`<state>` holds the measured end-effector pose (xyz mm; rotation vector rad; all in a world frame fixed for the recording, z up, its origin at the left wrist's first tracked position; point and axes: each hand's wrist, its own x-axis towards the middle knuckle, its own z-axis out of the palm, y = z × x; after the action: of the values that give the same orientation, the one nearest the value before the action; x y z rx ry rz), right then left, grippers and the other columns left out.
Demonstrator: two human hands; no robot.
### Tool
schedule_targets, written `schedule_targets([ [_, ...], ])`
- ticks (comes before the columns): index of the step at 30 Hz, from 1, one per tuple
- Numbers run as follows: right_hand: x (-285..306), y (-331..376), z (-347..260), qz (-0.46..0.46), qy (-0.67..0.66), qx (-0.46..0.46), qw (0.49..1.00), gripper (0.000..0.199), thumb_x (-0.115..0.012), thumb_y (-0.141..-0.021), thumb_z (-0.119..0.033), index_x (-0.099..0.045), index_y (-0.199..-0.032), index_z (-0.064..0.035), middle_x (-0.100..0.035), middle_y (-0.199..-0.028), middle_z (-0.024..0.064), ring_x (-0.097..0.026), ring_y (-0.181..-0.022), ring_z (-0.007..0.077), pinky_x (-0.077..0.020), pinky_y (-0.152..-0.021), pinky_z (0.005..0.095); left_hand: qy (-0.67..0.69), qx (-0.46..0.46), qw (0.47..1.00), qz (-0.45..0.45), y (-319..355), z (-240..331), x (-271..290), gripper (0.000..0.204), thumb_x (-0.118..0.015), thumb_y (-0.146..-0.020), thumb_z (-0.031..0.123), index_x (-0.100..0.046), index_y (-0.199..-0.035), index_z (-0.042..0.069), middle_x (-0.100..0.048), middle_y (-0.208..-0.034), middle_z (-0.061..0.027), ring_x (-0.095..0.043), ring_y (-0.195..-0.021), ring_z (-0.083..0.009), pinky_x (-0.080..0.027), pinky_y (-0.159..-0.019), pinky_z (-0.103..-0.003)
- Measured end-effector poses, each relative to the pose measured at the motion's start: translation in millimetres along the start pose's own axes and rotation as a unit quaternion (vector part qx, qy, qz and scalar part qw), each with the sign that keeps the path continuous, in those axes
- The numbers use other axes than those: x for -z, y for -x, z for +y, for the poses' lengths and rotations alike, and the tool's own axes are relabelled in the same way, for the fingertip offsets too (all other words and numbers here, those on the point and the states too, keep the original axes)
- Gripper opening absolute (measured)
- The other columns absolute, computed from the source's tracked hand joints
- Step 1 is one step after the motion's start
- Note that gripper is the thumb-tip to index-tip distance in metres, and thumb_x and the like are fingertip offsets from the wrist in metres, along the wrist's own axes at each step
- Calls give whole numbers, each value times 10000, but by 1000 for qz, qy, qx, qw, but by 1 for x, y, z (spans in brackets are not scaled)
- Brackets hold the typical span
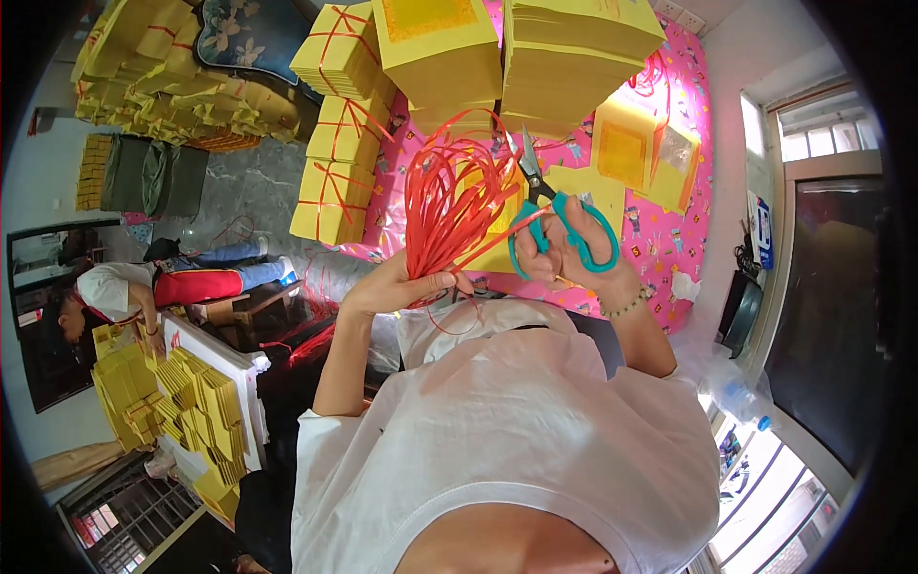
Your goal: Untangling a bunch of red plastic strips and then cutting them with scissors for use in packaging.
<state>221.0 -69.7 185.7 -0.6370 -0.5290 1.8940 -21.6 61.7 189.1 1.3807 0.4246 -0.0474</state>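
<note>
My left hand (406, 285) is closed round a looped bundle of red plastic strapping (449, 196), whose loops stand up above the fist. In my right hand (583, 249) is a pair of scissors (535, 179) with teal handles, the fingers through the loops. The blades point up and away, parted a little, just right of the bundle. A few red strands run from the bundle to the right hand near the scissor handles. Yellow paper sheets (569, 182) lie on the pink patterned tablecloth (639, 222) beyond both hands.
Tall yellow paper stacks (583, 67) stand at the table's far side. Bundles tied with red strapping (332, 201) are piled at its left edge. A co-worker (124, 287) sits far left at a white table bearing yellow paper (206, 407). A plastic bottle (741, 400) lies at right.
</note>
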Motion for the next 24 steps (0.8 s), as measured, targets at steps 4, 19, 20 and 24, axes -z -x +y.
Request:
schedule_targets([
  [4, 7, 1, 7, 3, 13, 15, 1000, 664, -404, -854, -686, -536, -808, -37, -452, -598, 28, -404, -499, 93, -307, -412, 220, -7, 1, 1000, 2, 0, -2, 0, 187, -581, -912, 146, -630, -1012, -4, -673, -938, -58, -592, -889, -128, -460, -808, -281],
  [19, 9, 20, 5, -19, 10, -43, 999, 789, -330, -808, -771, -505, -812, -2, -449, -646, 46, -415, -520, 122, -335, -397, 238, -24, 10, 1000, 12, 4, -6, 6, 156, -579, -902, 115, -637, -972, -13, -668, -913, -73, -609, -900, -163, -466, -834, -303],
  [20, 9, 20, 5, -19, 10, -43, 999, 789, -330, -808, -771, -505, -812, -2, -449, -646, 46, -415, -520, 122, -335, -397, 238, -29, 4, 1000, 12, 4, -5, 7, 155, -577, -904, 114, -638, -969, -13, -668, -914, -75, -609, -901, -162, -468, -830, -302],
  [24, 9, 17, 7, -32, -1, -55, 998, 781, -331, -814, -764, -507, -824, -3, -449, -652, 50, -410, -515, 125, -335, -393, 237, -20, 11, 1000, 10, 2, -4, 6, 160, -573, -908, 116, -643, -969, -13, -669, -918, -70, -608, -904, -161, -468, -828, -301],
])
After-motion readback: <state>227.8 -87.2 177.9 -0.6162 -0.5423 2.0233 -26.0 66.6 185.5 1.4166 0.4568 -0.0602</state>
